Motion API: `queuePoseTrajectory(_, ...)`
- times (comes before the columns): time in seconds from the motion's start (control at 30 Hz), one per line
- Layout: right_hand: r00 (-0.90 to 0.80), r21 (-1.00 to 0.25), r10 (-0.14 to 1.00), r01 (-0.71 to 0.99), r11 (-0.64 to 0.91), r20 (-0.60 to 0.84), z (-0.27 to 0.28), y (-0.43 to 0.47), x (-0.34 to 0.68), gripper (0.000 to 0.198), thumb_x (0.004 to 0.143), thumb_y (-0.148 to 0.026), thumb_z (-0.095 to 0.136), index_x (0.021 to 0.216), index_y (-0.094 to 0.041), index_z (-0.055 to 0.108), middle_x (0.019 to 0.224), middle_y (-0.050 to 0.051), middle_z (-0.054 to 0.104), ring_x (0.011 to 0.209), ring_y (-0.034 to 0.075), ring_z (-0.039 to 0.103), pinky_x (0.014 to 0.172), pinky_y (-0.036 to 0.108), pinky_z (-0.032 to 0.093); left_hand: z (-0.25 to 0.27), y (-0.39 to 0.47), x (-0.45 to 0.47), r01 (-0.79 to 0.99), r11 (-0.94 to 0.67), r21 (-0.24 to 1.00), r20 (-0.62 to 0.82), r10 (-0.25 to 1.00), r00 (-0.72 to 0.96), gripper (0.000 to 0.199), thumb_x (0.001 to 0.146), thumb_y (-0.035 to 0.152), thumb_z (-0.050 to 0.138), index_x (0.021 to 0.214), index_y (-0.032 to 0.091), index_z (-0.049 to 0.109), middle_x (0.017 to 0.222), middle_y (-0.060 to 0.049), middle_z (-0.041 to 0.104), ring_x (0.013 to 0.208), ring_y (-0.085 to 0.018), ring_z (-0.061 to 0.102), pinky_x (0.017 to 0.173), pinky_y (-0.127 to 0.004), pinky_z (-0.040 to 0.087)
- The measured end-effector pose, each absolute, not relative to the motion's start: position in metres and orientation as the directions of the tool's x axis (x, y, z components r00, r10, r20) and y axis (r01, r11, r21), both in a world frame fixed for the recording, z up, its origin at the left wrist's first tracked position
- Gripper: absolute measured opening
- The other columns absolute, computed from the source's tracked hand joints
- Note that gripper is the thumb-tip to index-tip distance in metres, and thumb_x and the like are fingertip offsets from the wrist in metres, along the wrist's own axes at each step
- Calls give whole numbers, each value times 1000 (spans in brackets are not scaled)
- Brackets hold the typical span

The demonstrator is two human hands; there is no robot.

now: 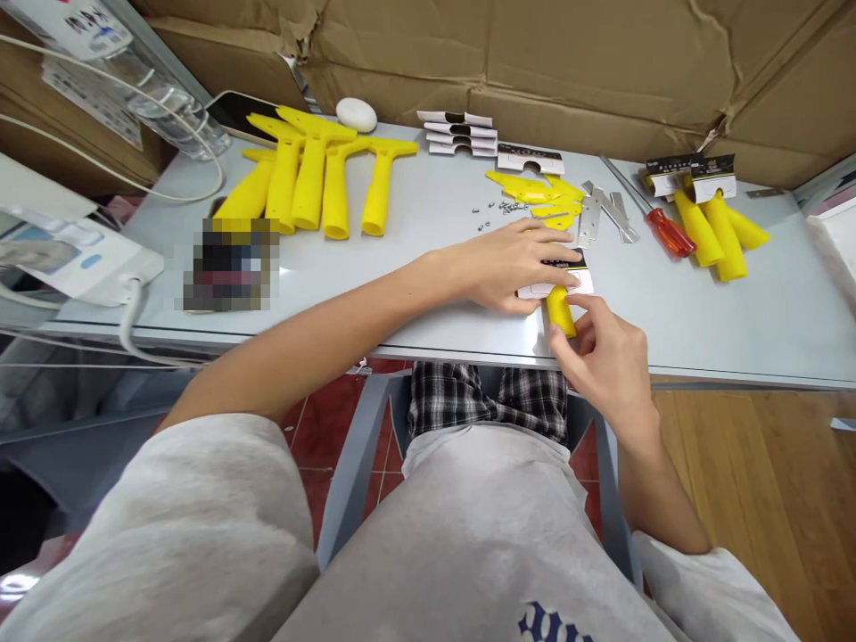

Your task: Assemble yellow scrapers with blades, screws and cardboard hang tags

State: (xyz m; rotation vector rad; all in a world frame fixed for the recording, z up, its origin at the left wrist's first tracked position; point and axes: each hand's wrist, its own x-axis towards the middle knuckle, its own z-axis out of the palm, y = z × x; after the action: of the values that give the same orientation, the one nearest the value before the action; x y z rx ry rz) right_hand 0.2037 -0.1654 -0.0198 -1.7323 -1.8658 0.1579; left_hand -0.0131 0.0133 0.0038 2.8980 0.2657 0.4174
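Near the front edge of the table lies a yellow plastic scraper [560, 312] with a black and white cardboard sleeve [581, 283] at its upper end. My left hand [512, 267] lies over the sleeve, palm down with its fingers stretched out and a little apart. Below it my right hand [605, 348] pinches the scraper's handle between thumb and fingers. Just beyond my left hand are loose yellow head pieces [528, 187], small screws [512, 207] and flat metal blades [588, 218]. The scraper's head is hidden under the sleeve and my left hand.
Several yellow scraper handles [334, 192] lie at the left. Folded sleeves [461, 134] stand at the back. To the right are a red screwdriver [670, 234] and sleeved scrapers [722, 236]. A white oval object [357, 116], phone [244, 116], bottle [174, 107] and white cable [132, 312] are farther left.
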Motion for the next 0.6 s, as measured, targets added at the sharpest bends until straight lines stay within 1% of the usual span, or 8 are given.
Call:
queuePoseTrajectory(0.13, 28, -425, 925, 893, 146, 378, -22, -173, 198, 49, 108, -48, 62, 142, -21, 84, 94, 1, 77, 70, 5, 57, 78, 25, 44, -3, 24, -17, 161, -962, 221, 310, 226, 923, 65, 102, 26, 77, 166, 35, 79, 178, -11, 74, 177, -44, 56, 144, -69, 39)
queuePoseTrajectory(0.27, 30, -429, 921, 891, 151, 388, -24, -176, 198, 49, 107, -46, 61, 139, -20, 87, 95, 1, 77, 70, 4, 54, 77, 25, 42, -3, 33, -20, 225, -953, 204, 338, 284, 897, 57, 100, 27, 79, 157, 34, 85, 170, -13, 78, 166, -44, 62, 136, -68, 44)
queuePoseTrajectory(0.33, 33, -444, 921, 882, 156, 389, -24, -175, 199, 49, 106, -46, 62, 139, -20, 88, 94, 1, 77, 69, 3, 54, 77, 25, 43, -1, 36, -21, 286, -941, 182, 349, 333, 876, 46, 101, 31, 81, 146, 31, 89, 159, -15, 81, 156, -44, 67, 130, -66, 47)
queuePoseTrajectory(0.43, 42, -477, 923, 865, 158, 382, -25, -173, 201, 48, 106, -47, 65, 138, -20, 88, 93, 0, 77, 68, 3, 54, 78, 24, 45, 1, 37, -20, 374, -920, 115, 334, 391, 858, 27, 102, 38, 83, 124, 25, 93, 140, -17, 83, 141, -43, 73, 121, -65, 49)
queuePoseTrajectory(0.5, 35, -489, 927, 857, 165, 375, -26, -171, 202, 48, 106, -48, 66, 138, -20, 87, 94, 0, 77, 67, 3, 55, 77, 24, 45, 2, 34, -18, 408, -910, 77, 302, 411, 860, 24, 104, 41, 82, 114, 22, 92, 127, -16, 83, 132, -42, 75, 117, -63, 49)
queuePoseTrajectory(0.53, 28, -489, 926, 855, 173, 377, -26, -170, 203, 48, 106, -48, 66, 139, -20, 87, 94, 0, 77, 67, 3, 54, 77, 24, 44, 1, 32, -18, 419, -905, 70, 285, 420, 861, 24, 105, 42, 80, 112, 22, 92, 121, -15, 83, 128, -41, 76, 115, -61, 50)
queuePoseTrajectory(0.6, 9, -476, 920, 858, 194, 391, -26, -169, 205, 47, 107, -47, 65, 138, -20, 87, 93, 0, 76, 66, 3, 53, 77, 24, 44, 2, 26, -16, 436, -896, 79, 265, 441, 858, 26, 109, 41, 74, 116, 23, 93, 113, -14, 84, 120, -38, 78, 110, -57, 51)
